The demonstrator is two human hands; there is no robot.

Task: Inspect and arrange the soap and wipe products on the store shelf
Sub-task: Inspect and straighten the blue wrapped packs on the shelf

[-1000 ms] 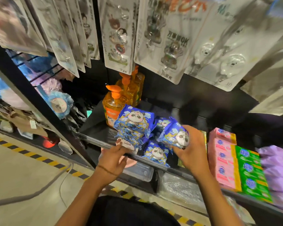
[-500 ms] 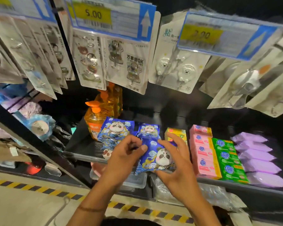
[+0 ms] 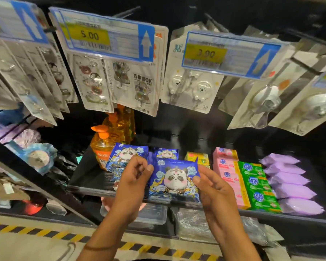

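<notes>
Both hands are holding a glossy blue wipe pack printed with a cartoon panda [image 3: 174, 180] over the front lip of the black metal shelf [image 3: 87, 178]. The pack is facing the camera, its panda standing upright, its top seam pointing up toward the back of the shelf. It is looking nearly as wide as tall, so its long axis is hard to call. The left hand [image 3: 132, 185] is pinching the left edge with curled fingers and thumb; the right hand [image 3: 217, 194] is gripping the right edge, thumb lying on the front, the other fingers hidden behind. Just behind the left hand, a stack of matching panda packs [image 3: 127, 154] is sitting beside orange pump bottles of soap [image 3: 102, 147] — pink soap bars [image 3: 227, 169] and green soap bars [image 3: 256, 185] are lying in rows to the right.
</notes>
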